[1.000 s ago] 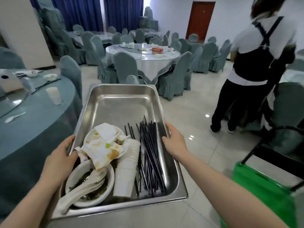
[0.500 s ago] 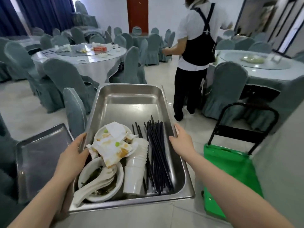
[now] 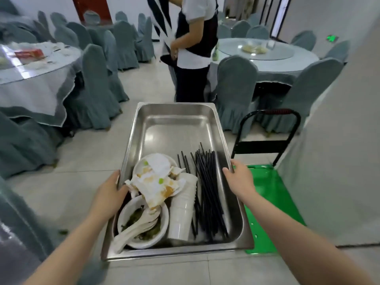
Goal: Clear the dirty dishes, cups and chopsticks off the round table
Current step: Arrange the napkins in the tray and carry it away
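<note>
I carry a deep steel pan [image 3: 174,128] in front of me above the tiled floor. My left hand [image 3: 110,192] grips its left rim and my right hand [image 3: 239,177] grips its right rim. In the pan's near half lie a white bowl [image 3: 162,225] holding several white spoons [image 3: 135,230], a plate with stained napkins [image 3: 156,177], a stack of white cups [image 3: 183,208] on its side, and a bundle of black chopsticks [image 3: 207,188]. The pan's far half is bare.
A green flat trolley [image 3: 269,194] with a black handle stands just right of the pan. A person in a black apron [image 3: 193,44] stands ahead. Round tables [image 3: 292,66] with grey covered chairs [image 3: 236,87] lie left and right; a pale wall [image 3: 339,140] is at the right.
I have turned to the right with the pan held in both hands. The table at my left has left the view, and the green trolley and the person ahead are nearer.
</note>
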Demonstrator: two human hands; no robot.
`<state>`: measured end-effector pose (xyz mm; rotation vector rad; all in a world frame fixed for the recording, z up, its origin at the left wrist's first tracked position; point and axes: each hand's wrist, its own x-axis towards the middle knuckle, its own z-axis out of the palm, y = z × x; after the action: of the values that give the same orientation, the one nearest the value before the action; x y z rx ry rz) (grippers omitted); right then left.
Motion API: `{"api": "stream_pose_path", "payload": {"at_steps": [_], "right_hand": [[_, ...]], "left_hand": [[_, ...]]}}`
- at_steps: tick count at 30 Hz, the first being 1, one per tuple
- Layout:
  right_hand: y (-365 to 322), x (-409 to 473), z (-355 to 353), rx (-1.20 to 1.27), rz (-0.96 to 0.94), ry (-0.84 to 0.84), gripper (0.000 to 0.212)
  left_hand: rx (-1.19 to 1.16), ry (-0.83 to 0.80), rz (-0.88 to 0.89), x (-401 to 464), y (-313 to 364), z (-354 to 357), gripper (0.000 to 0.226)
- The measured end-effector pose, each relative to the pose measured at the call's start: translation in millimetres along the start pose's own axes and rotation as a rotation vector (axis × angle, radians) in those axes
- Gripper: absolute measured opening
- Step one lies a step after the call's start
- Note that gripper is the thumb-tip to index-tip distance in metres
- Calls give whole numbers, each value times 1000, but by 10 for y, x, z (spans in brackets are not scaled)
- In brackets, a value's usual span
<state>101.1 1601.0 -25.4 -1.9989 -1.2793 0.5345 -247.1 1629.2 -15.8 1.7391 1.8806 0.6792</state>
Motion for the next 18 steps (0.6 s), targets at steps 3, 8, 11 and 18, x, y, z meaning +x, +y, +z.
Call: {"api": "stream_pose_path", "payload": {"at_steps": [3, 8, 11, 18], "right_hand": [[202, 147, 6, 10, 105, 51, 25], [630, 395, -116, -18, 243, 193, 34], [1026, 541, -274, -23, 339, 272, 34], [1987, 1068, -869, -28, 413, 239, 29]], "left_hand": [[51, -88, 57, 484, 130, 256, 30], [73, -269, 80, 1034, 546, 773, 14], [69, -444, 28, 1309, 852, 1198, 12], [3, -760, -122, 1562, 1599, 2308, 17]]}}
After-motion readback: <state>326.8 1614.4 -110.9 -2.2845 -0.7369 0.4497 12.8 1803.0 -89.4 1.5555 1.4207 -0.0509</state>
